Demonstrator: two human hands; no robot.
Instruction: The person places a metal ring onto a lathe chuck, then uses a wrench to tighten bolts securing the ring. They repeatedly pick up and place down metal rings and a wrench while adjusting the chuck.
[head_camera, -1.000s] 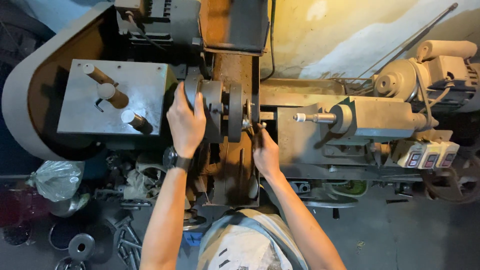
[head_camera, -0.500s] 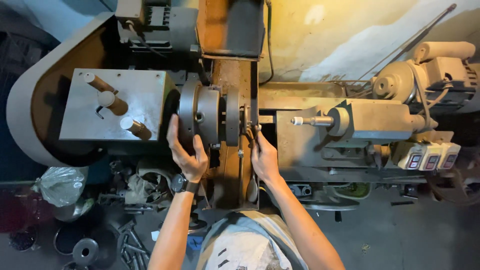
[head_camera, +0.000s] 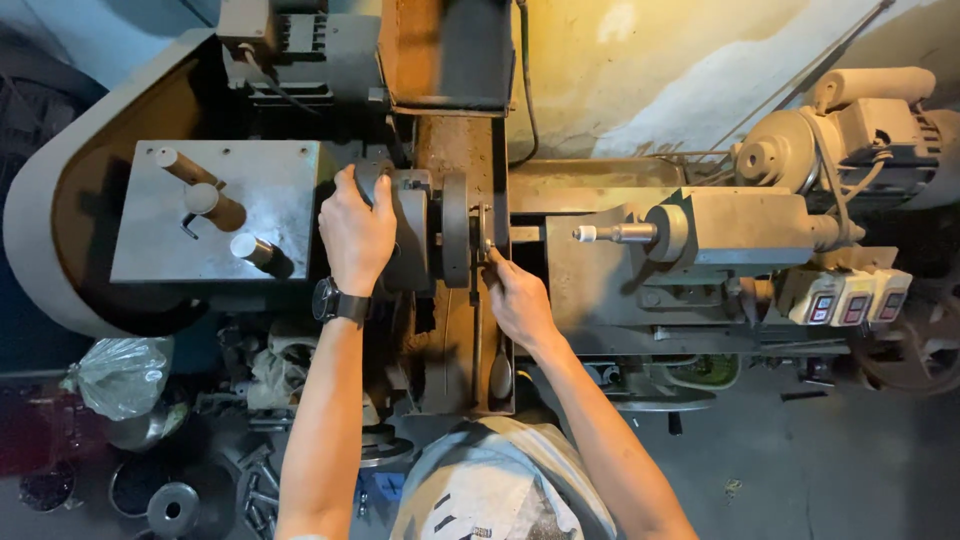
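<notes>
I look down on a metal lathe. My left hand (head_camera: 357, 228), with a dark watch on the wrist, lies over the top of the round grey chuck (head_camera: 410, 230) and grips it. My right hand (head_camera: 518, 298) reaches to the right face of the disc-shaped workpiece (head_camera: 456, 228) clamped in the chuck; its fingertips touch a thin metal piece (head_camera: 486, 232) there. What the fingers pinch is too small to tell. The tailstock (head_camera: 740, 228) with its pointed centre (head_camera: 600, 234) stands apart to the right.
A grey headstock cover (head_camera: 215, 215) with three lever handles sits left. Control buttons (head_camera: 850, 300) and a motor (head_camera: 870, 110) are at the right. A plastic bag (head_camera: 120, 375), metal rings and scrap parts (head_camera: 175, 505) lie on the floor at lower left.
My left hand went down to the chuck's near side, then came back up over its top. My right hand stayed at the workpiece face. The view shifted slightly.
</notes>
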